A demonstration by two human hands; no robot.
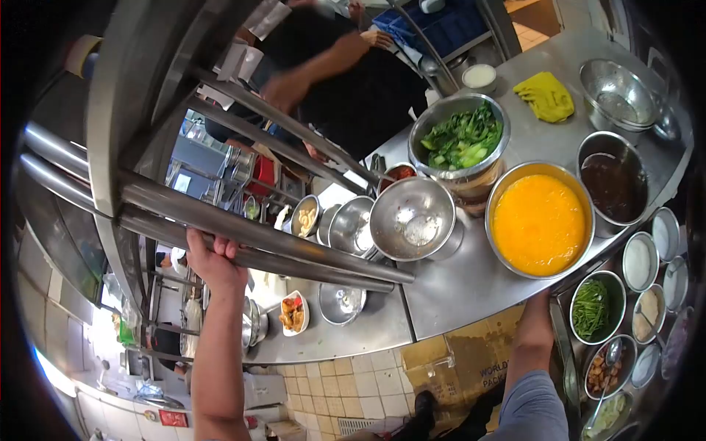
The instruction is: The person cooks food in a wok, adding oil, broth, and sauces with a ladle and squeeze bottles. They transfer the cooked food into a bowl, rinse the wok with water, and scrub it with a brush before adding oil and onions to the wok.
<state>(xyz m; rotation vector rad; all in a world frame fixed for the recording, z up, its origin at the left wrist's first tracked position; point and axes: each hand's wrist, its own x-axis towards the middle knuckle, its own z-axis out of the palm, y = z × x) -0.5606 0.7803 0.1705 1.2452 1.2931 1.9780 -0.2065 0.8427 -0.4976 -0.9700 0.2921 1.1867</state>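
My left hand [213, 259] is wrapped round a steel rail [272, 264], one of several tubes of the rack at the left. My right forearm [533, 331] reaches to the counter's front edge. Its hand is hidden there, just below a large steel bowl [491, 253] of orange-yellow liquid [540, 220]. Left of that bowl stands an emptied-looking steel bowl [412, 220]. Behind them, a steel bowl [421, 147] holds cooked leafy greens [467, 136]. A pot [588, 143] of dark brown liquid is on the right.
A yellow cloth [544, 97] and a colander [618, 92] lie farther back. Containers of chopped green beans [590, 309] and other ingredients line the right. A white dish [294, 314] of food sits on the left counter. A co-worker in black [353, 81] stands across. Cardboard [463, 360] covers the floor.
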